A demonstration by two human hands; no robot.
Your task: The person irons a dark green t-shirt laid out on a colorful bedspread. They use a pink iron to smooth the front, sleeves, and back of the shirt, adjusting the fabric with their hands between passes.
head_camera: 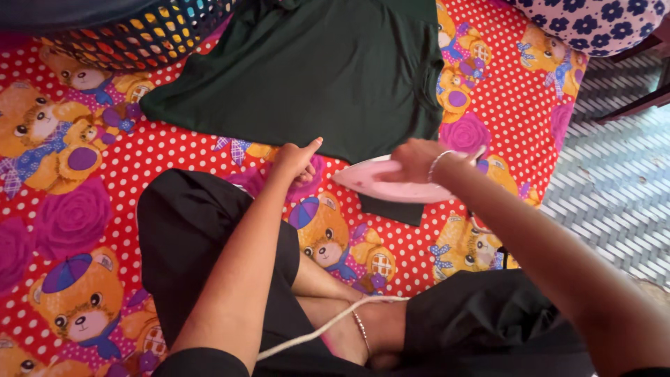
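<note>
Iron [391,183], pink and white, sits flat on the lower edge of a dark green shirt [314,70], nose pointing toward the person's left. Right hand [417,159] closed over the iron's handle, a thin bracelet [438,162] at the wrist. Left hand [296,159] curled, thumb raised, resting at the shirt's hem just beside the iron's nose; I cannot tell whether it pinches the cloth. Shirt spread out on a red polka-dot sheet [174,153] printed with teddy bears and purple roses. Person sits cross-legged on the sheet in black clothing, bare ankle showing with an anklet. White cord [328,324] runs across the lap. Dark mesh basket [139,31] at the sheet's far left corner, touching the shirt's sleeve area. White cushion with navy flowers [593,21] at far right. Woven grey mat [621,188] beside the sheet.
</note>
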